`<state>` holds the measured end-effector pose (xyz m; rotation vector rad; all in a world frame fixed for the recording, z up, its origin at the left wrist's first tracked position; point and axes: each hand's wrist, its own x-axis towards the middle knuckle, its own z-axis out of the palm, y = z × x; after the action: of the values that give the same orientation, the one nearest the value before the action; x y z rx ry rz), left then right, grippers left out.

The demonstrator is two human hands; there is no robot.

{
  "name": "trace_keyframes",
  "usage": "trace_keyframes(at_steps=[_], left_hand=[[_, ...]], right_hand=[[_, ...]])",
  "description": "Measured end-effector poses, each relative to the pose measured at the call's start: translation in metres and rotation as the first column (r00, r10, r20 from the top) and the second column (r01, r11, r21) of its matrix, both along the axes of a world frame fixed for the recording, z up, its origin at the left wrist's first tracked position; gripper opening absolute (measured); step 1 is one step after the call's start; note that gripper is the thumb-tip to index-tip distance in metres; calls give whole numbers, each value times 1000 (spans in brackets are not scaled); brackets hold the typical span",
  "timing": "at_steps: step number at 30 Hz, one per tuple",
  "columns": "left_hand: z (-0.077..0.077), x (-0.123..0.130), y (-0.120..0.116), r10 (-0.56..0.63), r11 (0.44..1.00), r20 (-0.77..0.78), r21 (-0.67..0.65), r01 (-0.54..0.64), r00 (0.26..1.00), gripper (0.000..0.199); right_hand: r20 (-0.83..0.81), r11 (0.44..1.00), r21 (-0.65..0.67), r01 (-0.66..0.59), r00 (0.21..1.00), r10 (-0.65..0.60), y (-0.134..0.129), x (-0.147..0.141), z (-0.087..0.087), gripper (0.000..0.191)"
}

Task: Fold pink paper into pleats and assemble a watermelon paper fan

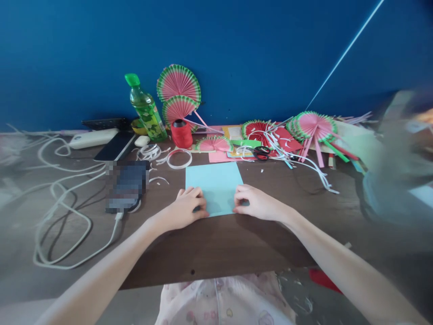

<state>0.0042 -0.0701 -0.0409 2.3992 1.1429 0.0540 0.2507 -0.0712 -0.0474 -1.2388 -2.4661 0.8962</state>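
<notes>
A light blue sheet of paper [219, 187] lies on the brown table in front of me. At its near left corner, my left hand [190, 205] has thumb and fingers curled onto the paper's edge. My right hand [249, 202] grips the near right corner in the same way, thumb toward me and fingers bent over the sheet. Both hands rest low against the tabletop, and part of each side edge is hidden beneath the fingers.
Behind the paper are a red thread spool [181, 134], a green bottle [147, 110], scissors [261, 153] and white strips [287, 149]. Watermelon-patterned paper fans [179, 83] lean against the blue wall. A phone [127, 185] with a white cable [89, 221] lies left.
</notes>
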Motion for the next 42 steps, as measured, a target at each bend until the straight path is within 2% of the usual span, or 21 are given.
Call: trace_keyframes(at_steps=[10,24,27,33,38,42], left_hand=[[0,3,-4,7,999,-35,43,-5,999,26],[2,4,-7,26,996,-85,82,-19,996,24],[0,3,-9,35,994,-77,101,-27,996,23],[-6,-9,-9,110,984,-32,147,-104,993,26],[-9,-20,-7,63,991,12,119,-64,998,24],[-8,-31,-10,28,994,45,103,-33,999,14]], right_hand=[[32,1000,15,-9,999,8,0,-1,-3,15],[83,999,-16,50,995,-49,-5,0,-2,14],[107,999,15,47,993,-48,-5,0,-2,17],[106,993,67,97,989,-104,-7,3,-3,27],[99,993,88,83,991,-92,-7,9,-5,21],[122,997,52,55,991,-61,-7,22,-5,15]])
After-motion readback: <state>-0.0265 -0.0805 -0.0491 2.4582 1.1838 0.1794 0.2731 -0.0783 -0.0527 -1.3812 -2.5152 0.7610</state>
